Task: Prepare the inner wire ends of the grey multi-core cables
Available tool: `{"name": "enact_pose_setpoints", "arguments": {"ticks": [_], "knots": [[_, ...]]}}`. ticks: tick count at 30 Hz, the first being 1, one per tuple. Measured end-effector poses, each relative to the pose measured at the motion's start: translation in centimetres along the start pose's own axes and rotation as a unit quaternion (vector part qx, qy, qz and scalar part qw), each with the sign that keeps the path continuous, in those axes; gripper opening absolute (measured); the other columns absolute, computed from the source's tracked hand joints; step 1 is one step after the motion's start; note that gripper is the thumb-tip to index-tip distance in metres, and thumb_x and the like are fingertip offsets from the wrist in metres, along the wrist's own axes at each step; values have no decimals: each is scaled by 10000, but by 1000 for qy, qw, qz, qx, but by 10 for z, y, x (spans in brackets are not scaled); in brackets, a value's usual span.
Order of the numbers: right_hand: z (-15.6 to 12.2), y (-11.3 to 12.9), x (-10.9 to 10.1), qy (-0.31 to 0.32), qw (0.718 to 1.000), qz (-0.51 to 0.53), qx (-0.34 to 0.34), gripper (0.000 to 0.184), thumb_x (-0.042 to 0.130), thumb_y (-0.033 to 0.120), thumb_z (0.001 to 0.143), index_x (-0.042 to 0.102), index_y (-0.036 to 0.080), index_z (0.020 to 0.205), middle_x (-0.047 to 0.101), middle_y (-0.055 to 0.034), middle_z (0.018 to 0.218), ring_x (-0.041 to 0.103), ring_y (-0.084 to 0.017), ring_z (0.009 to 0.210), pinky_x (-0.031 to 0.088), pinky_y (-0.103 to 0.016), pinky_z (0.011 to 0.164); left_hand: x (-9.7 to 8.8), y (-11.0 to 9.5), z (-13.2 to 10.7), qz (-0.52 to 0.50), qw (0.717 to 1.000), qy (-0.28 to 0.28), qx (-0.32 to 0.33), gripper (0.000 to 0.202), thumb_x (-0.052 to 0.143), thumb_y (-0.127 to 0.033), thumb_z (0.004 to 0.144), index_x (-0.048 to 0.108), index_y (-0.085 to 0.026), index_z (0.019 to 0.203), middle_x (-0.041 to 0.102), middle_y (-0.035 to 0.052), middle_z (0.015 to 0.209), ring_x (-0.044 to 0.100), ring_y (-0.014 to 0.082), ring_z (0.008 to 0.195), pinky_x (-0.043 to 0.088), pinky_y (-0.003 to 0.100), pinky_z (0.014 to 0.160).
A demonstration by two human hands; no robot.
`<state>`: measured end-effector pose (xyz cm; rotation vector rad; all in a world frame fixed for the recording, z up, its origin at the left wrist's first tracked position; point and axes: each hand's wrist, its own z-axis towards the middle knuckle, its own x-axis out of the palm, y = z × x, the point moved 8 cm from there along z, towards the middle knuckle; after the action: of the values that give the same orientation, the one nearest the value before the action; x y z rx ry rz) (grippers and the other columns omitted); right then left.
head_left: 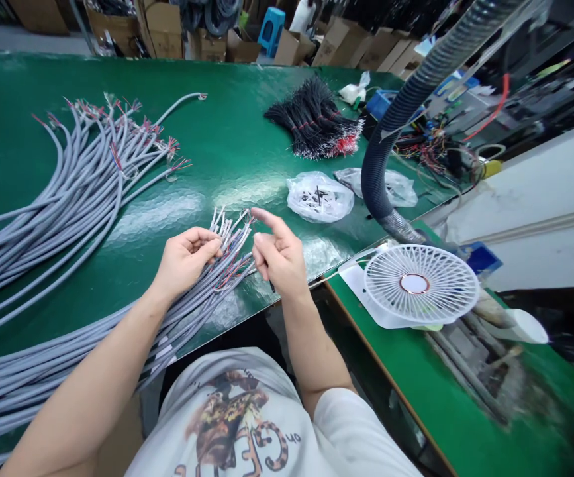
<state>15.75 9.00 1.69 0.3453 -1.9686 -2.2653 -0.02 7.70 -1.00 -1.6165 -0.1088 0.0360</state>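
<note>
My left hand (185,258) is closed around the end of a bundle of grey cables (187,318) whose stripped, coloured wire tips (230,228) fan out past my fingers. My right hand (277,255) hovers just right of those tips, index finger stretched toward them and the other fingers curled in. Whether it pinches a wire or a small part I cannot make out. The bundle runs back along the near edge of the green table (227,146) to the left.
A second fan of grey cables (83,179) lies at the left. Bundled black wires (316,119) and two clear bags (319,197) of small parts sit beyond. A corrugated hose (390,126) and a white fan (420,286) stand at the right.
</note>
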Motion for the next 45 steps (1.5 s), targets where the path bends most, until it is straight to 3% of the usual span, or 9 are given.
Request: {"name": "enact_pose_setpoints", "arguments": {"ticks": [9,14,18,21,24,28,33,37,45], "knots": [[-15,-12,18,98,994,-42,11,416,488,287,906,515,185,1308,451,75,502,417,-76,418,346,-205,414,-1,0,1,-11,1000,-1,2,196,708,-325,711,650,-143,753,629,-4,600,531,78,507,428,199,521],[-3,-12,14,53,998,-41,-4,378,497,319,899,566,199,1251,441,58,534,392,-78,424,358,-217,424,4,0,-1,17,999,20,24,175,691,-315,727,642,-148,740,607,-13,593,516,83,516,402,205,518],[5,0,-8,-39,999,-8,-14,443,438,346,929,451,231,1356,390,71,522,303,-81,379,310,-225,391,7,2,-1,27,999,35,28,167,694,-302,719,631,-148,733,599,-18,590,504,81,519,388,204,520],[5,3,-4,5,1000,-1,-13,449,454,358,922,448,230,1352,391,78,511,292,-76,365,272,-224,380,2,5,1,-18,1000,16,6,186,691,-315,720,599,-152,722,619,-11,591,517,79,514,385,195,514],[2,-3,12,79,997,-16,-15,429,549,332,869,516,190,1273,374,90,496,315,-72,401,275,-221,418,-1,5,3,-70,997,15,-14,191,687,-312,712,578,-155,713,630,-5,601,533,83,522,387,192,516],[5,-12,20,63,995,-65,-47,214,585,277,842,594,157,1020,333,92,521,300,-59,461,264,-216,477,-3,-2,2,-70,997,27,-15,191,680,-310,689,573,-153,700,616,2,626,530,94,537,404,212,534],[14,-18,20,33,996,-59,-52,169,548,301,862,528,164,764,364,71,559,314,-52,490,249,-209,487,-11,-8,1,144,986,86,11,388,768,-281,621,624,-180,967,637,1,834,582,129,722,448,228,636],[21,-24,10,-7,999,-15,-39,186,555,331,861,541,165,779,347,84,528,289,-49,458,236,-208,464,-13,2,0,186,970,154,-41,230,702,-335,714,641,-147,833,599,-11,667,540,108,597,426,222,575],[4,-15,17,54,993,-84,-63,256,438,291,938,616,149,1055,460,57,571,436,-73,500,390,-221,556,-23,1,5,25,991,106,-84,220,676,-334,754,633,-126,812,578,-8,629,444,43,427,324,168,414]]}}
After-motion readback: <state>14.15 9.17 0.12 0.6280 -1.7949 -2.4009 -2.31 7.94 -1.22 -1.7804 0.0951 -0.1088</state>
